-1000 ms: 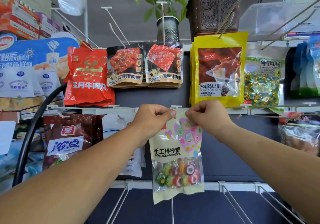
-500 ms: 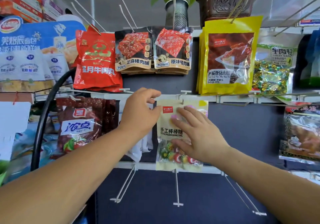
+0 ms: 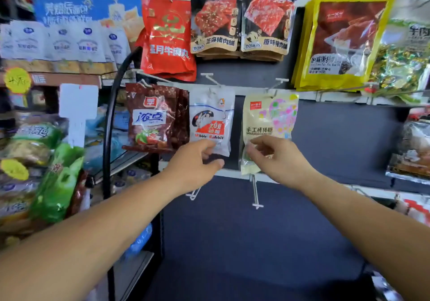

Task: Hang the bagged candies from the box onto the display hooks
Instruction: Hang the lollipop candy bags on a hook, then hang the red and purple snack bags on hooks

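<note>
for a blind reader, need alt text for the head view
A lollipop bag hangs from a hook, the right hand pinching its lower part. The left hand is at the bottom of the white bag beside it.

A shop; snack bags on display hooks.

dark blue-grey back panel fills centre and lower view. two white rails cross it: upper rail, lower rail. red bag, jerky packs and yellow bag hang in top row. black curved tube stands at panel's left edge. left of it, brown shelf stacked with bread packs, blue sign above, yellow tag on shelf edge, white card below. light bright, even; glare on foil packs.
</note>
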